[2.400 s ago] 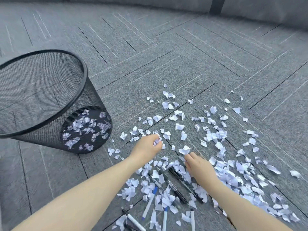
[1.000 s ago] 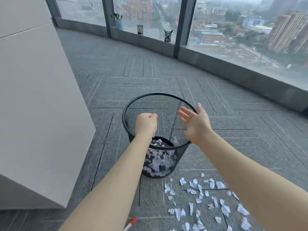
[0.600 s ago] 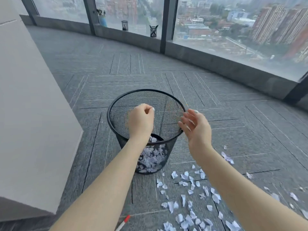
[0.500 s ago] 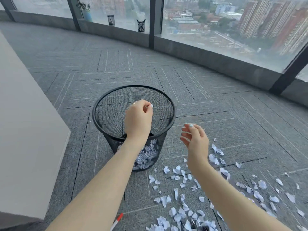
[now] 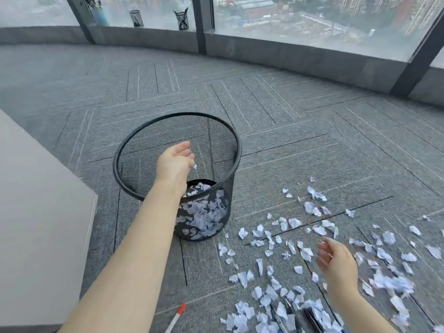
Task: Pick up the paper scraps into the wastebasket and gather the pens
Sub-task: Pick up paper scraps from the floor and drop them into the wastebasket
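A black mesh wastebasket [image 5: 134,145] stands on the grey carpet with paper scraps in its bottom. My left hand [image 5: 174,162] hovers over its mouth with the fingers spread loosely, and one small scrap [image 5: 194,167] falls just below the fingertips. My right hand [image 5: 336,261] hangs lower right above the scattered white paper scraps [image 5: 288,248], fingers relaxed and holding nothing. A white pen with a red cap [image 5: 176,317] lies at the bottom edge. Dark pens [image 5: 310,318] lie half buried under scraps at the bottom.
A large pale grey block [image 5: 36,212] stands close on the left of the basket. A low grey sill [image 5: 288,54] and windows run along the far side, with mesh pen cups [image 5: 181,19] on the sill. Carpet stretches behind the basket.
My left hand, a fist over the basket before, has spread its fingers and a scrap drops. My right hand has come down from the basket rim to the scraps at the right.
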`<move>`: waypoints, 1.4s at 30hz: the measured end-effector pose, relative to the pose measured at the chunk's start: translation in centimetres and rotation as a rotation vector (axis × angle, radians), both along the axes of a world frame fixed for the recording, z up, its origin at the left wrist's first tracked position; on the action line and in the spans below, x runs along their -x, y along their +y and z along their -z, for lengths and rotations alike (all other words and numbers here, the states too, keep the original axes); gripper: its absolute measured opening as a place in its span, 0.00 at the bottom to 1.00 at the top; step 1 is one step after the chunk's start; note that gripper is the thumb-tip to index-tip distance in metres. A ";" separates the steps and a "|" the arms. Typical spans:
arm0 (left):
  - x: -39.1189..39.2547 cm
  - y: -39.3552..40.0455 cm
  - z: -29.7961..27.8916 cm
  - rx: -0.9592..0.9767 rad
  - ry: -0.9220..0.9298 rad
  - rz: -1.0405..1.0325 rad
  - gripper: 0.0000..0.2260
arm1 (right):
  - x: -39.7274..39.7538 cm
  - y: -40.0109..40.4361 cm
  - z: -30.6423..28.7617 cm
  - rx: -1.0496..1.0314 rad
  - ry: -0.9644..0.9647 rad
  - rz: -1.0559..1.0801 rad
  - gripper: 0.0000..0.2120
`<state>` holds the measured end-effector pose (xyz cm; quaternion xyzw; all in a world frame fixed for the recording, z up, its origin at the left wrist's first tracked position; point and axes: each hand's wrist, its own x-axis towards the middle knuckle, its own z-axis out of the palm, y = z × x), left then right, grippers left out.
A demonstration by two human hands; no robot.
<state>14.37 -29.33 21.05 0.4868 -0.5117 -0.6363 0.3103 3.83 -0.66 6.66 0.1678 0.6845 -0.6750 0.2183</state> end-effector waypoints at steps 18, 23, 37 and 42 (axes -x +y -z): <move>0.1 0.7 -0.8 -0.095 0.129 -0.096 0.30 | -1.5 2.0 2.6 0.008 -0.068 -0.052 0.08; -0.2 0.9 -1.0 -0.081 0.090 -0.076 0.34 | -2.4 1.9 2.5 -0.001 -0.054 -0.143 0.08; 0.1 0.8 -0.6 0.112 -0.007 -0.081 0.21 | -2.8 3.1 3.1 0.020 -0.059 -0.170 0.08; 1.5 5.7 -1.6 1.320 -0.105 0.066 0.13 | -2.5 3.3 3.4 0.017 -0.067 -0.159 0.09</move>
